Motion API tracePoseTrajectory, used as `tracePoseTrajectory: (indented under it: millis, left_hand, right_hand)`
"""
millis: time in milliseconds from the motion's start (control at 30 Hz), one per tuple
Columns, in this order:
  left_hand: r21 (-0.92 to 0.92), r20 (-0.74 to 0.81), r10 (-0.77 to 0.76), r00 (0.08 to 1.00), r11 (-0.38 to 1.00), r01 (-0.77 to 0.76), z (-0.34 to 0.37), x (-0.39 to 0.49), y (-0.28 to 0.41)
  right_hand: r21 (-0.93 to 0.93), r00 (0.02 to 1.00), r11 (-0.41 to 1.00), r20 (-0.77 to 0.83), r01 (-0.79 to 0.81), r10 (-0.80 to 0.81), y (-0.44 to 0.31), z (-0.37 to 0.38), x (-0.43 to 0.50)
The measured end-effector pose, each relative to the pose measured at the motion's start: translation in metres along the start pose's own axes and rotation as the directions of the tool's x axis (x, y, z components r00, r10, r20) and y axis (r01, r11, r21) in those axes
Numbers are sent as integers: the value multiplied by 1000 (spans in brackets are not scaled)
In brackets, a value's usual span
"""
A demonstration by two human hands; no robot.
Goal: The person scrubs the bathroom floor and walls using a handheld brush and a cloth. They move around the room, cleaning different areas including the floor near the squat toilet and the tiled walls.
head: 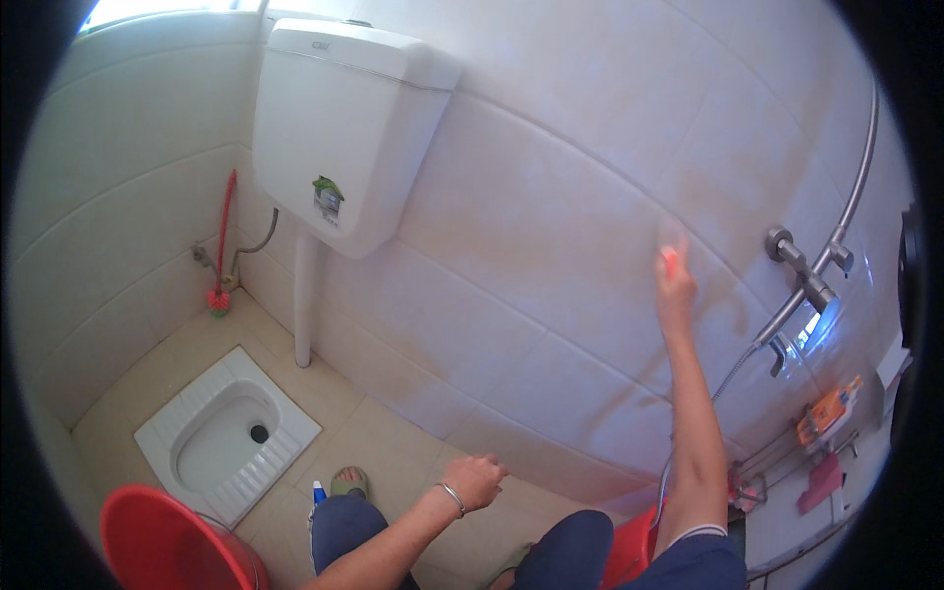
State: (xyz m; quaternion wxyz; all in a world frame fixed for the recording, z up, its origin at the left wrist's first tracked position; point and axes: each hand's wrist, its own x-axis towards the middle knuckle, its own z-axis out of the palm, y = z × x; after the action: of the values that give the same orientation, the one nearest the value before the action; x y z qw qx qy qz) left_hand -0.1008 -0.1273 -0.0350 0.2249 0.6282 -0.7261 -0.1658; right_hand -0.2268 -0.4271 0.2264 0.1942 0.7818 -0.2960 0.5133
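My right hand (pixel 677 291) is raised to the tiled wall (pixel 531 214), its fingers closed around a small red object (pixel 670 262). Motion blur covers the fingertips and the front of that object, so its kind is unclear; it is close to or against the tiles. Brownish smears run over the wall around it. Lower down, my left hand (pixel 476 483), with a silver bracelet (pixel 451 499) at the wrist, hovers over my knees with curled fingers and nothing visible in them.
A white cistern (pixel 332 133) hangs above a squat toilet (pixel 228 435). Red buckets stand at left (pixel 136 516) and by my right leg (pixel 633 546). A shower mixer (pixel 800 295) and a rack with an orange bottle (pixel 826 413) are at right; a red toilet brush (pixel 224 243) leans in the corner.
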Motion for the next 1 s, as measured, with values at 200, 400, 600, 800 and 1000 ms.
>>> tracePoseTrajectory:
  millis: [200,400,600,800,1000]
  left_hand:
    - [-6,-25,-6,1000,1000,6,-7,1,2]
    - [-23,-53,12,999,1000,-14,-4,4,-4]
    - [-45,-44,-19,999,999,17,1,8,-8]
    - [-44,-60,-19,998,999,17,1,4,-10]
    - [-23,-63,-10,998,1000,9,3,-2,-12]
  right_hand:
    - [-55,950,965,197,256,-241,-166,91,109]
    - [45,890,991,436,125,-132,-272,147,136]
    - [53,895,993,431,102,-115,-251,134,130]
    - [-71,962,991,259,115,-93,-122,55,91]
    - [-143,998,989,41,-42,49,16,-31,8]
